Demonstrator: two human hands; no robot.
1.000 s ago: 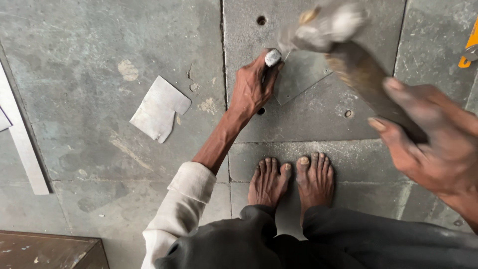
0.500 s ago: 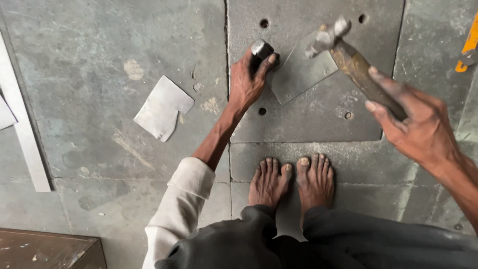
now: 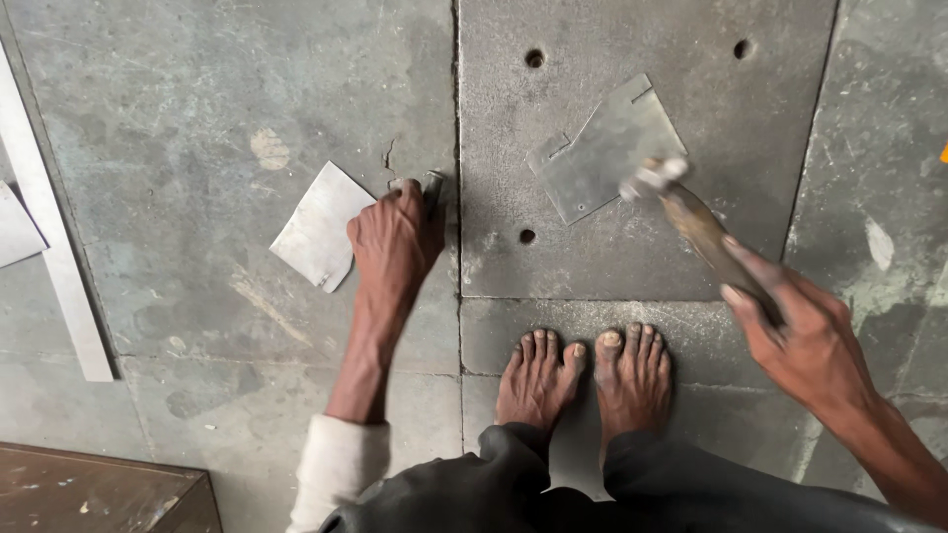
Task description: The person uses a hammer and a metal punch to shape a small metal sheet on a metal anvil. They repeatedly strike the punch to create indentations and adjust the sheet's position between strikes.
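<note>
My right hand (image 3: 802,328) grips the wooden handle of a hammer (image 3: 691,212); its metal head hovers blurred over the lower right edge of a notched grey metal sheet (image 3: 602,153) lying on a stone slab. My left hand (image 3: 393,240) is closed on a short metal punch (image 3: 431,188), held near the joint between two slabs, beside a smaller pale metal sheet (image 3: 321,225). My bare feet (image 3: 585,373) rest together on the floor below the notched sheet.
The slab under the notched sheet has several round holes (image 3: 533,58). A long pale metal strip (image 3: 49,222) lies along the left edge. A dark wooden box (image 3: 99,494) sits at the bottom left corner.
My left hand has pulled the punch off the notched sheet and moved it left and down to the slab joint. The hammer has come down from a raised position to just above the sheet.
</note>
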